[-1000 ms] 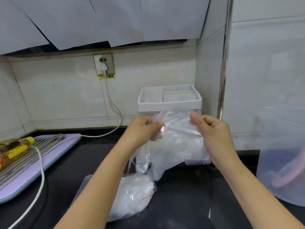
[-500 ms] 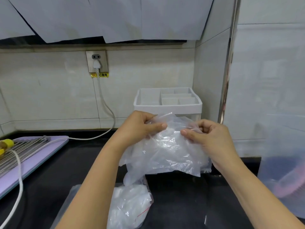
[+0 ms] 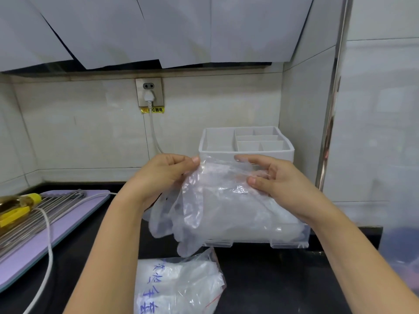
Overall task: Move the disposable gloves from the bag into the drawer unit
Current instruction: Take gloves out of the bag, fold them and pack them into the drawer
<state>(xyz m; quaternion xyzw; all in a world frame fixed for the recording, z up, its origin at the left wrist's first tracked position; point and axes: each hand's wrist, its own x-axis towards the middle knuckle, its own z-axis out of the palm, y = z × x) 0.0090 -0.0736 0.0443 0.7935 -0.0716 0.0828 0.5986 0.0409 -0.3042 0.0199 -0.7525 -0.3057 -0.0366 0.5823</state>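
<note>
Both hands hold a bunch of clear disposable gloves (image 3: 210,207) up in front of the white drawer unit (image 3: 247,151). My left hand (image 3: 165,175) pinches the bunch's upper left edge, and my right hand (image 3: 274,177) grips its upper right part with thumb and fingers. Glove fingers hang down on the left. A clear drawer (image 3: 290,242) stands pulled out at the unit's base, mostly behind the gloves. The glove bag (image 3: 179,288), clear with blue writing, lies on the black counter (image 3: 272,286) below my hands.
A purple tray (image 3: 56,227) with a metal rack and a yellow-capped oil bottle (image 3: 15,205) sits at the left. A white cable (image 3: 48,241) runs from the wall socket (image 3: 149,91) across it. A translucent container (image 3: 401,257) stands at the right edge.
The gloves have been spread wider between my hands and lifted in front of the drawer unit. The view has moved closer to the unit, with the bag now directly below.
</note>
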